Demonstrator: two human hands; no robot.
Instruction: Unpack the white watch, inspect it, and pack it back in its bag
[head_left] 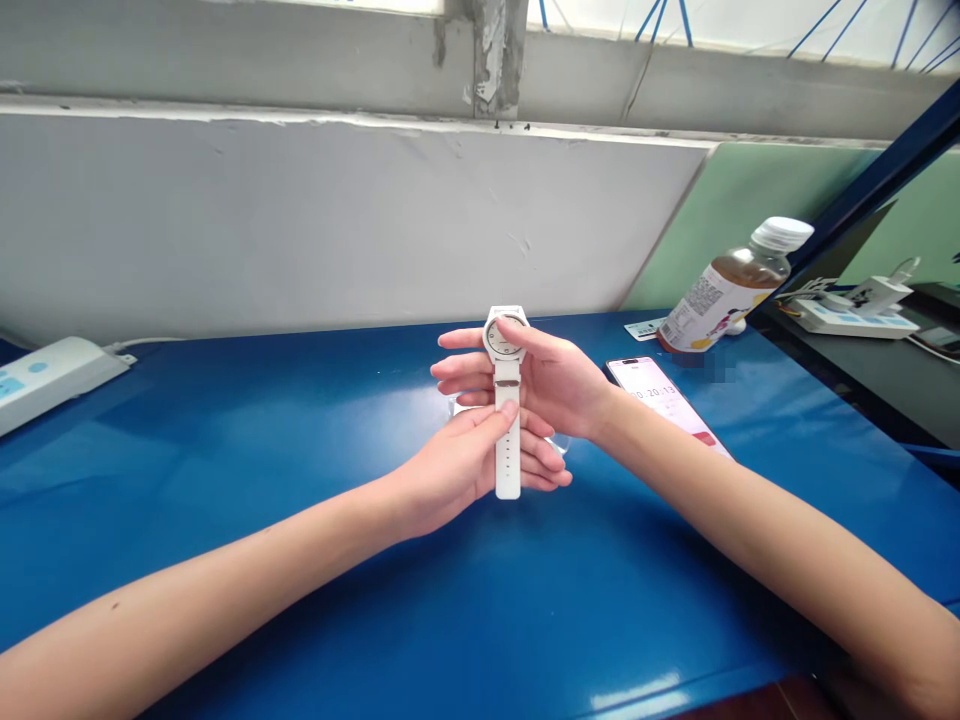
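A white wristwatch (507,400) with a round face and a white strap is held upright above the blue table (300,560). My right hand (551,380) holds the watch case, thumb over the face at the top. My left hand (465,460) pinches the lower strap between thumb and fingers. Both hands meet at the middle of the table.
A phone (660,395) with a lit screen lies to the right of my hands. Behind it a brown drink bottle (727,290) leans tilted, beside a small card (643,328). A white power strip (45,380) sits far left; another power strip (855,315) lies far right.
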